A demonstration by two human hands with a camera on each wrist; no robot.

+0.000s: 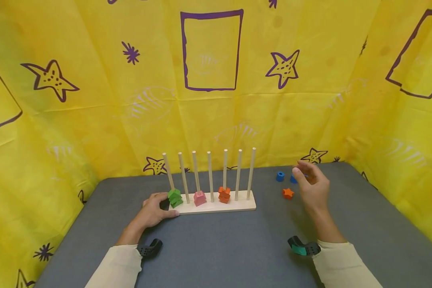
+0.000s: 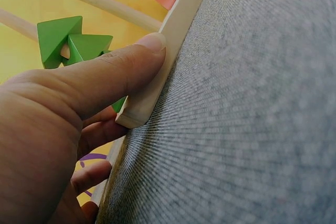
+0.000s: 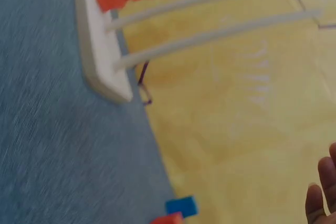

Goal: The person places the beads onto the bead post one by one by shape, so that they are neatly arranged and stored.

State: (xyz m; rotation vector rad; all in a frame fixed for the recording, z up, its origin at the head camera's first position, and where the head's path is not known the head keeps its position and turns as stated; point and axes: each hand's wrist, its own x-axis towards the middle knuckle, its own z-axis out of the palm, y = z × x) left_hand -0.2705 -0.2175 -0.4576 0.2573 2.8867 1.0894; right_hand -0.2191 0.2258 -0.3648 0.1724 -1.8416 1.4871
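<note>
A wooden peg stand point(image 1: 216, 207) with several upright pegs stands on the grey table. Green blocks point(image 1: 175, 198) sit round its leftmost peg, a pink piece point(image 1: 199, 199) round another, and orange pieces point(image 1: 224, 195) round one further right. My left hand point(image 1: 152, 211) grips the stand's left end; in the left wrist view the thumb point(image 2: 126, 69) presses its front edge. Off to the right, my right hand point(image 1: 315, 190) is raised near two blue pieces point(image 1: 280, 176) and an orange star piece point(image 1: 288, 194). Its fingers are loosely bent, with nothing seen held; it partly hides one blue piece.
A yellow cloth point(image 1: 212, 120) with purple drawings hangs behind and beside the table point(image 1: 219, 252). Dark bands point(image 1: 151, 248) sit at both wrists, by the pale sleeves point(image 1: 117, 266). The tall pegs point(image 1: 251, 172) rise between the hands.
</note>
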